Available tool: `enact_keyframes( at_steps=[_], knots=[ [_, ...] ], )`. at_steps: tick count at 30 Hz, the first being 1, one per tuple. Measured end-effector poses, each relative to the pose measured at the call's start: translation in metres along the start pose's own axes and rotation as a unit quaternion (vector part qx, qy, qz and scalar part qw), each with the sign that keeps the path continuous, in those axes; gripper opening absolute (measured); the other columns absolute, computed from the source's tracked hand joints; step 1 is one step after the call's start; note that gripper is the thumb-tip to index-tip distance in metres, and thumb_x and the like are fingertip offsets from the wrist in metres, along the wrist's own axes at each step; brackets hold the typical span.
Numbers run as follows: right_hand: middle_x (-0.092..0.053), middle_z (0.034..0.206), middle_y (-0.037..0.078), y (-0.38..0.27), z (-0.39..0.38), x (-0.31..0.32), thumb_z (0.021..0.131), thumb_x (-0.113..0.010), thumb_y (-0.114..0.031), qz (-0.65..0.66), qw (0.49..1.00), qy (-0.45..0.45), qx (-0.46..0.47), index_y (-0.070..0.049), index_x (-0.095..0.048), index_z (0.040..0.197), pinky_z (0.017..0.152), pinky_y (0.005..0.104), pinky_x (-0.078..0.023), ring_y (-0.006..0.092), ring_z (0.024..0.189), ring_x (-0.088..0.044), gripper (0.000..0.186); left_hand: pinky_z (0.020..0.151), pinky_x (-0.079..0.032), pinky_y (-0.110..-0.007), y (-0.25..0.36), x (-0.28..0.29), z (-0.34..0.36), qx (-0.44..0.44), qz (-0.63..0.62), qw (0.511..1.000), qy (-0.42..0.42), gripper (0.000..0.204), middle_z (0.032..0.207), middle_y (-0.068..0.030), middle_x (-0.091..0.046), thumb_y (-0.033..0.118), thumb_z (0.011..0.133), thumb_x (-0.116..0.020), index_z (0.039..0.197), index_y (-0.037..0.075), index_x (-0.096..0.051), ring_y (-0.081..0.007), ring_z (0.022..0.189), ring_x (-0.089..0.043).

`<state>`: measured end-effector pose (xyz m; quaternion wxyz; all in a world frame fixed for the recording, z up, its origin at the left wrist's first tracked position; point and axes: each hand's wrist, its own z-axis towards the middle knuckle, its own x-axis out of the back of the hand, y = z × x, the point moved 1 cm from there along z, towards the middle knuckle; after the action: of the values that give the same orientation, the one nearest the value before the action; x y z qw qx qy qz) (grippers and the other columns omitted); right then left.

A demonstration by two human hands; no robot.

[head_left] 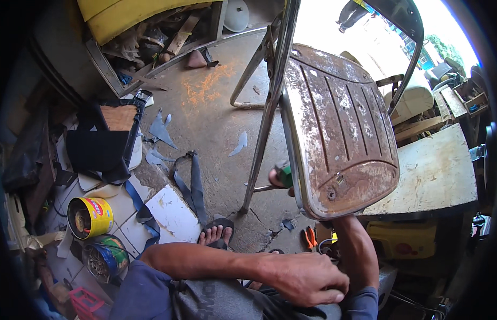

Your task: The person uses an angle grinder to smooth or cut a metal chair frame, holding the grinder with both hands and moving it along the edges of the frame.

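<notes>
An upturned metal chair with a rusty, ribbed brown panel (342,133) and tubular frame fills the upper right. My right hand (280,177) reaches under the panel, mostly hidden, its visible fingers closed round a small green object (285,175), perhaps a tool handle. My left hand (312,280) rests low at my lap, beside my right forearm, fingers loosely curled with nothing visible in them. Orange-handled pliers (310,237) lie on the floor below the chair.
Yellow can (88,217), blue-green can (104,258), black padded piece (99,149) and dark straps (195,186) lie left. A pale board (430,165) and yellow case (400,240) are right. A cluttered shelf (152,37) stands at back; my sandalled foot (216,234) is below.
</notes>
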<state>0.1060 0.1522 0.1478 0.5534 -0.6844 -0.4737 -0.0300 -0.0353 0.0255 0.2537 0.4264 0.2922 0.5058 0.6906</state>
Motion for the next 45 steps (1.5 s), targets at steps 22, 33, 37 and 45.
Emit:
enact_keyframes(
  at_steps=[22,33,37,45],
  knots=[
    [-0.068,0.115,0.027,0.056,-0.104,-0.001,0.079,-0.073,-0.049,-0.167,0.96,0.167,-0.149,0.0,-0.053,0.129,0.083,0.053,-0.055,0.0438,0.099,-0.071,0.073,0.085,-0.053,-0.037,-0.122,0.128,-0.051,0.114,0.075,0.815,0.563,0.049,0.098,-0.0107,-0.066,0.045,0.111,-0.037,0.11,0.001,-0.06,-0.0211,0.088,-0.066],
    [-0.066,0.121,0.023,0.051,-0.123,-0.054,0.077,-0.074,-0.052,-0.088,0.962,0.231,-0.114,-0.009,-0.038,0.145,0.086,0.0572,-0.053,0.0468,0.101,-0.068,0.088,0.058,-0.051,-0.032,-0.129,0.126,-0.023,0.062,-0.004,0.751,0.658,0.051,0.072,-0.0018,-0.05,0.051,0.109,-0.038,0.09,0.007,-0.054,-0.0127,0.059,-0.053],
    [-0.068,0.118,0.022,0.067,-0.118,-0.068,0.077,-0.074,-0.051,-0.081,0.946,0.29,-0.121,-0.013,-0.038,0.146,0.083,0.0568,-0.054,0.0462,0.096,-0.07,0.087,0.055,-0.049,-0.03,-0.121,0.131,-0.017,0.063,0.0,0.739,0.671,0.052,0.067,0.0007,-0.048,0.053,0.109,-0.037,0.087,0.008,-0.053,-0.0109,0.055,-0.049],
    [-0.071,0.11,0.022,0.027,-0.118,-0.115,0.077,-0.076,-0.046,-0.017,0.946,0.305,-0.107,-0.015,-0.039,0.146,0.083,0.0536,-0.055,0.0451,0.098,-0.07,0.084,0.05,-0.043,-0.029,-0.103,0.144,-0.019,0.096,0.023,0.742,0.663,0.053,0.065,0.0043,-0.043,0.058,0.107,-0.037,0.083,0.013,-0.053,-0.0088,0.053,-0.042]
  ],
)
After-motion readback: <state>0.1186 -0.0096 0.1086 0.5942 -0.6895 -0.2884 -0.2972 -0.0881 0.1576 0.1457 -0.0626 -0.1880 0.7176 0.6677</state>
